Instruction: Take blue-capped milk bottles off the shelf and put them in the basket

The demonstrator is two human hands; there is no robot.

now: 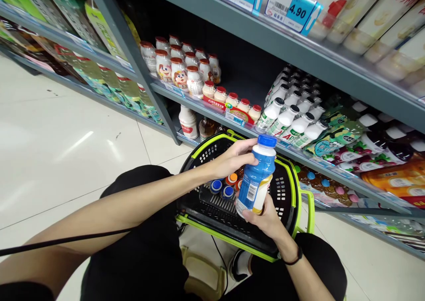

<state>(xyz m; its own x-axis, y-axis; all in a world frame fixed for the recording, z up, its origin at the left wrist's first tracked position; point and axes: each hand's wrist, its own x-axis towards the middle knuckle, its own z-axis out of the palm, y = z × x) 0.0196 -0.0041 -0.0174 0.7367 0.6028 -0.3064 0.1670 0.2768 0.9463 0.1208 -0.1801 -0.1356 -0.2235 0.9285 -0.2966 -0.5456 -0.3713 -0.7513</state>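
A large blue-and-white drink bottle point(255, 177) with a blue cap is held tilted between both my hands. My left hand point(241, 157) closes on its upper part, just below the cap. Around the bottom of the bottle, my right hand point(264, 217) is wrapped, its thumb on the front near the base. Directly beneath is a black shopping basket point(195, 217) with a lime-green rim and handles. Inside the basket, small bottles with blue caps point(216, 186) and orange caps point(231, 179) stand together, partly hidden by my left hand and the large bottle.
Ahead, a grey shelf point(212, 108) carries small red-capped bottles point(179, 73), a red-sleeved pack point(229, 102) and white black-capped bottles point(272, 113). Below stands a white bottle point(188, 121). Cartons point(375, 26) fill the upper right. A beige stool point(202, 270) is between my legs.
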